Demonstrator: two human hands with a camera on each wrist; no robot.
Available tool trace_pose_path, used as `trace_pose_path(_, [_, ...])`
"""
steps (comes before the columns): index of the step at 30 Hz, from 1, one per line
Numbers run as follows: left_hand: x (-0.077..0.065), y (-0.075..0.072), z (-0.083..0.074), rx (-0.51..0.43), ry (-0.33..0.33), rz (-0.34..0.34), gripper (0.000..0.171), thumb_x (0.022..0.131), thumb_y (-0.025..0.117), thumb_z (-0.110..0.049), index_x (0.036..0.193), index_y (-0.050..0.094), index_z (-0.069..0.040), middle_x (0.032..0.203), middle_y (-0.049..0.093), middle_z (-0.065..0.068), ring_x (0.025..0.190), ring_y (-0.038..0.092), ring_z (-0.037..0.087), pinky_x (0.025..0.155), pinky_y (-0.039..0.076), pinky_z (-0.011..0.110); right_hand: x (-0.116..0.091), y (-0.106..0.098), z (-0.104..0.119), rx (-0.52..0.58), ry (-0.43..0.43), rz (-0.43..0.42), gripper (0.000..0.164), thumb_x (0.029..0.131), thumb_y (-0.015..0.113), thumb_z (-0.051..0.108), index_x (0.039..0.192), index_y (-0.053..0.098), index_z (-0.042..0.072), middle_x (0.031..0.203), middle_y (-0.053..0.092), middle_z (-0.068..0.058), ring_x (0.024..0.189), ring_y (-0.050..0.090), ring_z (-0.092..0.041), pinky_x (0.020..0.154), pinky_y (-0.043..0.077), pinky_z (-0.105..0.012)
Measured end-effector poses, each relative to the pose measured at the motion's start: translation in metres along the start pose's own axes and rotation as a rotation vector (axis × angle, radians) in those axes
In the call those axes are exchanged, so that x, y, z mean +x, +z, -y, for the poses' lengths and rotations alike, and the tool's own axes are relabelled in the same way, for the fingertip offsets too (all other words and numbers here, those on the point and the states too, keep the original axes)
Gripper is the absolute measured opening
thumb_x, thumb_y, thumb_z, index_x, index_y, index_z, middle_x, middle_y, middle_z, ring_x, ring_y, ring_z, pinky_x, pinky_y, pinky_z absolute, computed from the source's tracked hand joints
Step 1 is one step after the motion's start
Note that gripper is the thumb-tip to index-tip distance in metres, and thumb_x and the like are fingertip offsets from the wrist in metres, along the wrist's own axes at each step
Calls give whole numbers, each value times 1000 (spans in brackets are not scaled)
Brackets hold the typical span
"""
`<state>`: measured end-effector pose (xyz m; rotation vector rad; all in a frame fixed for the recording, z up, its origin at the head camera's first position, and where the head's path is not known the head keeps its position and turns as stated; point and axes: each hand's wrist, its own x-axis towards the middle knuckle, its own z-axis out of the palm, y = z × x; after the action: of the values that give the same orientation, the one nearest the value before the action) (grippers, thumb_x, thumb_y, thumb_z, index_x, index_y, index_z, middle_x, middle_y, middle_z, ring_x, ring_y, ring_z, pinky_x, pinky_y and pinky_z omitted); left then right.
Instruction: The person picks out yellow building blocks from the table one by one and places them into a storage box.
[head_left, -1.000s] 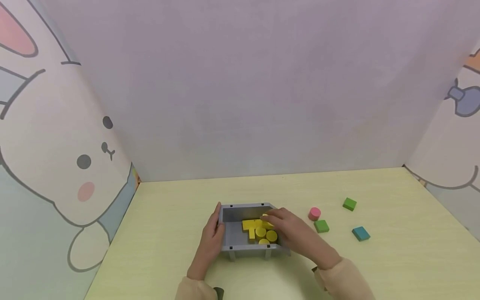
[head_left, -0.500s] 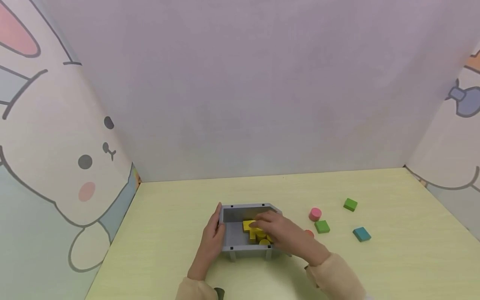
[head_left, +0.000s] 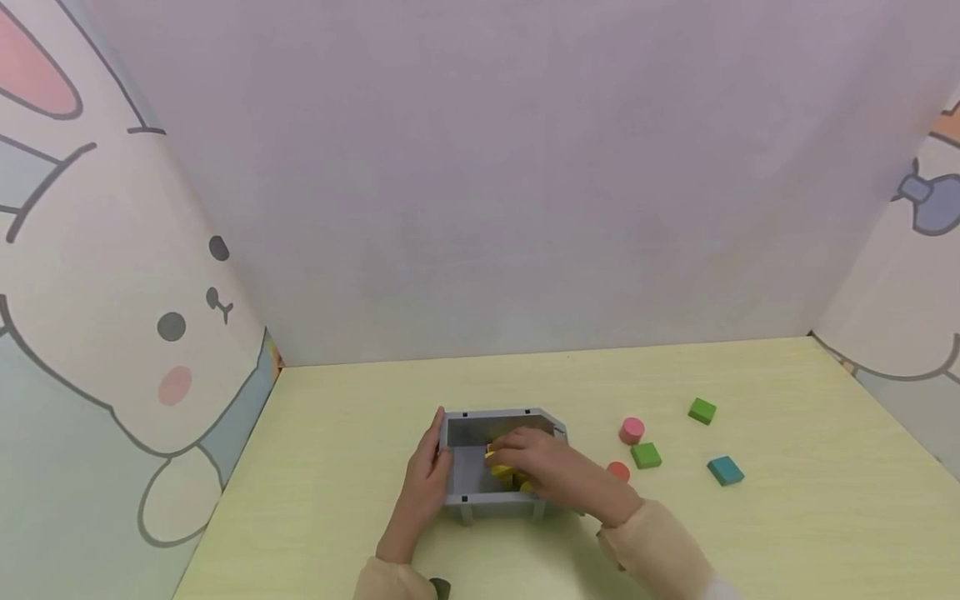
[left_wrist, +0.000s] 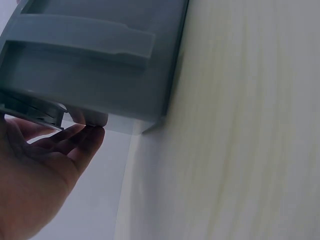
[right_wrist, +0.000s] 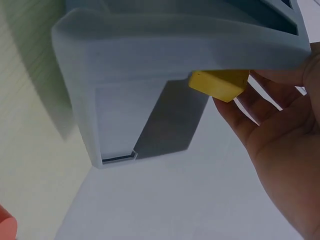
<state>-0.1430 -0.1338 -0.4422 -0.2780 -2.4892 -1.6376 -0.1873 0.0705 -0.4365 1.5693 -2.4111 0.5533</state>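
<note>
A grey plastic bin point(head_left: 495, 499) sits on the table, its near wall toward me. My left hand point(head_left: 426, 482) holds the bin's left side; in the left wrist view its curled fingers point(left_wrist: 90, 145) meet the bin's edge. My right hand point(head_left: 542, 468) reaches over the bin's right part, fingers bent down among yellow blocks point(head_left: 501, 472). From the right wrist, one yellow block point(right_wrist: 220, 86) shows against the fingers beneath the bin's rim. The right hand covers most of the other yellow pieces.
Right of the bin lie a red round block point(head_left: 618, 472), a pink cylinder point(head_left: 632, 430), a green block point(head_left: 646, 455), a second green block point(head_left: 702, 410) and a teal block point(head_left: 725, 470). A pale wall point(head_left: 540, 208) rises behind the table.
My right hand has moved left inside the bin and now covers more of the yellow blocks. The red block has come into sight beside the forearm. The left hand stays on the bin.
</note>
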Motion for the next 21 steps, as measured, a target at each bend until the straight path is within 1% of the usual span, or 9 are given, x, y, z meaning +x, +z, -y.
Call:
trace_pose_path(4, [0, 1, 4, -7, 1, 2, 52, 92, 35, 3, 142, 22, 2, 145, 27, 27, 129, 28, 35, 100, 33, 58, 3, 4, -1, 5, -2, 22, 42, 68, 59, -16, 98, 67, 13, 107, 66, -2, 102, 57, -17, 87, 51, -35])
trace_pose_path(6, [1, 3, 12, -7, -7, 3, 52, 92, 35, 2, 143, 22, 0, 146, 27, 26, 130, 27, 34, 100, 33, 58, 5, 5, -1, 11, 6, 38, 43, 69, 57, -17, 99, 67, 13, 106, 66, -1, 102, 57, -16, 87, 51, -34])
trace_pose_path(10, [6, 7, 34, -2, 0, 6, 53, 92, 36, 2, 143, 21, -1, 146, 26, 25, 128, 29, 34, 97, 36, 58, 9, 8, -2, 38, 6, 48, 44, 71, 53, -18, 98, 68, 13, 106, 67, 0, 101, 57, -14, 88, 51, -33])
trace_pose_path(12, [7, 9, 41, 8, 5, 8, 53, 93, 36, 1, 143, 20, -2, 146, 26, 26, 127, 31, 34, 95, 38, 57, 11, 9, -3, 49, -7, 47, 44, 71, 53, -18, 98, 69, 13, 105, 68, 0, 100, 58, -14, 88, 51, -33])
trace_pose_path(16, [7, 10, 44, 6, 19, 0, 54, 93, 35, -2, 145, 20, -5, 146, 27, 24, 124, 35, 32, 93, 40, 57, 14, 12, -3, 78, -12, 72, 41, 74, 53, -18, 99, 68, 12, 106, 68, -1, 99, 57, -14, 87, 51, -32])
trace_pose_path(19, [7, 10, 45, 8, 47, -18, 55, 92, 35, -4, 145, 20, -9, 146, 28, 23, 125, 35, 33, 94, 39, 58, 17, 14, -4, 107, 11, 105, 41, 76, 52, -17, 100, 68, 12, 107, 67, -1, 100, 56, -13, 87, 51, -30])
trace_pose_path(20, [7, 11, 45, 34, 69, -28, 55, 92, 35, -4, 145, 20, -8, 145, 30, 24, 124, 36, 33, 93, 41, 58, 18, 14, -4, 118, 21, 116, 41, 76, 52, -17, 100, 68, 12, 108, 67, 0, 101, 56, -12, 87, 51, -29])
trace_pose_path(21, [7, 11, 45, 41, 81, -33, 56, 92, 35, -4, 145, 20, -9, 144, 31, 25, 124, 36, 35, 92, 41, 59, 18, 15, -4, 130, 31, 124, 41, 76, 52, -17, 100, 69, 12, 108, 67, 0, 101, 56, -12, 88, 51, -28])
